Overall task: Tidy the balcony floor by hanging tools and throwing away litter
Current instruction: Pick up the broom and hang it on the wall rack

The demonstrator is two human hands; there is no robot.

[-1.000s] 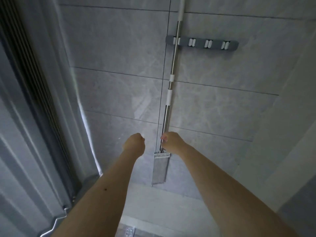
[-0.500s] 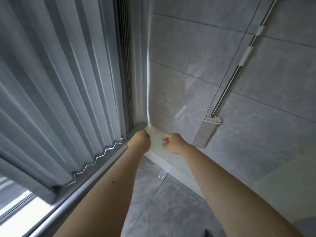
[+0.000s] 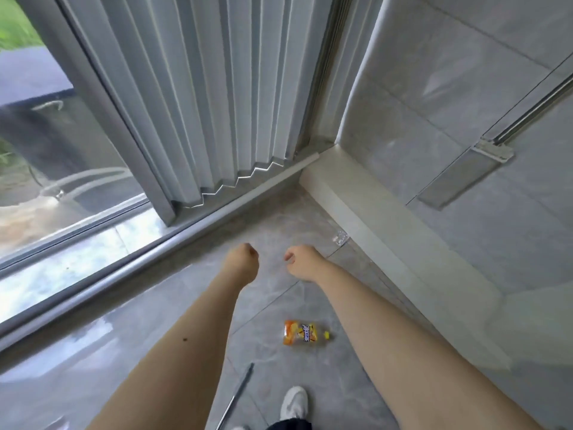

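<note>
The orange snack wrapper (image 3: 300, 333) lay flat on the grey tiled floor (image 3: 173, 305), between your two forearms and just ahead of your white shoe (image 3: 293, 401). A thin metal pole (image 3: 237, 395), probably another tool's handle, lay on the floor just left of that shoe, running out of the bottom of the view. The flat mop (image 3: 465, 175) hung against the tiled wall on your right, its head clear of the floor above the pale ledge (image 3: 356, 206).

Your left hand (image 3: 241, 264) was clenched into a fist around nothing. Your right hand (image 3: 302, 261) had its fingers curled in as well, and it too held nothing.

Both hands were well beyond the wrapper, so you could have reached past it. The pole sat close to your foot; stepping forward might have rolled it underfoot or kicked it into the wrapper. A small clear scrap (image 3: 340, 236) by the ledge looked easy to overlook.
</note>
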